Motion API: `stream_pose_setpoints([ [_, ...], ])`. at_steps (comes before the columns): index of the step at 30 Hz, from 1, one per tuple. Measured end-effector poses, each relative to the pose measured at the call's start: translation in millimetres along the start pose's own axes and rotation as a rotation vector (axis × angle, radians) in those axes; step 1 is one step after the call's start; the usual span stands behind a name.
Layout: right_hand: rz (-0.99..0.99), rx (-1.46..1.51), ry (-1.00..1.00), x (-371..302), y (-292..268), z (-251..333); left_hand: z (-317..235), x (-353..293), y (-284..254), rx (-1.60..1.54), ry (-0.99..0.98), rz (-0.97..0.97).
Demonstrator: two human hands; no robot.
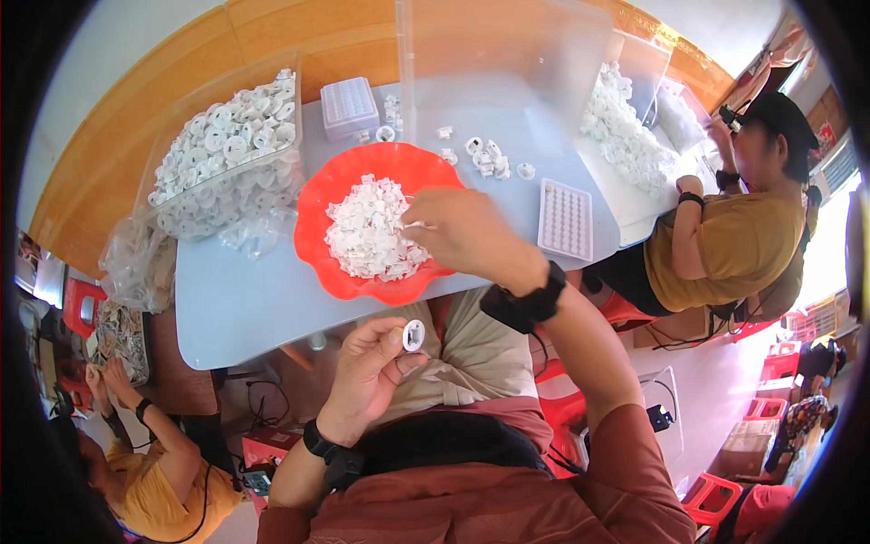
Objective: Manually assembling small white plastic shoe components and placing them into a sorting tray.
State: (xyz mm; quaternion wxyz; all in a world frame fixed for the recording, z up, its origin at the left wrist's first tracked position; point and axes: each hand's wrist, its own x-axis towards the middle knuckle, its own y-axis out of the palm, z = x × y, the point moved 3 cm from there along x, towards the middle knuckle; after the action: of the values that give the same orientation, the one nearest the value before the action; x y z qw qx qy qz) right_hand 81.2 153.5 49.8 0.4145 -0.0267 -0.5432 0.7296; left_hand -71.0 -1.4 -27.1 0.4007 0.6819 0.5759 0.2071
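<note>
My left hand (pixel 367 372) is closed around a round white plastic part (pixel 413 335), its face with a dark slot turned up, held over my lap in front of the table edge. Over the right side of a red scalloped bowl (pixel 317 263) is my right hand (pixel 462 231), its fingers pinched together and partly blurred. A small white plastic piece (pixel 414 225) shows at those fingertips. Small white plastic pieces (pixel 367 227) are heaped in the bowl, just left of the right hand.
The light blue table (pixel 236 313) carries a clear bin (pixel 227 177) of round white parts, a white box with a gridded top (pixel 349 102), loose white parts (pixel 489 160) and a white gridded tray (pixel 565 220). A large translucent bin (pixel 498 82) stands behind. Co-workers sit right (pixel 739 222) and lower left (pixel 172 480).
</note>
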Motion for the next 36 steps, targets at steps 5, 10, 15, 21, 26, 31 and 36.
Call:
stream_pose_setpoints([
  [5,-0.441,0.102,0.307,-46.8,-63.2,-35.9,-2.7,-3.9,4.6,-0.007,0.0,-0.018],
  [10,-0.367,-0.146,0.548,-92.1,-95.7,-100.3,9.0,0.9,8.7,-0.013,-0.052,0.007],
  [15,-0.185,-0.389,0.569,-102.9,-89.1,-120.1,15.7,2.9,13.9,0.009,-0.081,0.022],
  [21,-0.087,-0.451,0.592,-103.1,-85.0,-128.8,19.0,2.4,15.4,0.023,-0.076,0.027],
  [26,-0.115,-0.47,0.588,-104.1,-82.5,-127.4,23.0,2.1,18.1,0.042,-0.079,0.022],
  [31,-0.249,-0.5,0.51,-111.5,-84.3,-107.3,25.4,5.6,16.8,0.022,-0.081,0.025],
  [36,-0.391,0.166,0.636,-120.9,-90.1,-44.8,20.8,11.9,23.4,-0.008,-0.075,0.017],
])
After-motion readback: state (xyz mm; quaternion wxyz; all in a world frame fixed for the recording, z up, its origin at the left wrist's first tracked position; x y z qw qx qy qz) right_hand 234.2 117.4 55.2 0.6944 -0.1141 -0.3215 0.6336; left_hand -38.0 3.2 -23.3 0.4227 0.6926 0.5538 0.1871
